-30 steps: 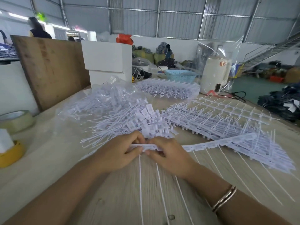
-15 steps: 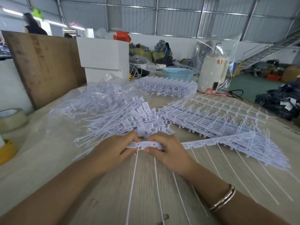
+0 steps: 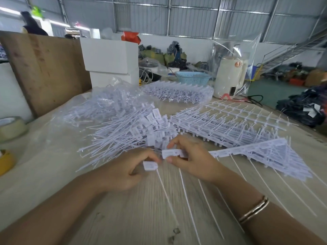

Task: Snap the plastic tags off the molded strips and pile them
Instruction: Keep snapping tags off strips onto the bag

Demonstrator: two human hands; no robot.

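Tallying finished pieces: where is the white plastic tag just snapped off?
In the head view, centre: the left hand pinches the white plastic tag, just left of the molded strip's end.

Tape rolls (image 3: 11, 129) far left; white boxes (image 3: 110, 61), blue basket (image 3: 193, 78) behind; plywood board (image 3: 46, 68).

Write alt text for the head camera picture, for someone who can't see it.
Over a wooden table, the left hand pinches a white tag just separated from the molded strip held by the right hand. A pile of loose tags lies just beyond, stacked strips to the right.
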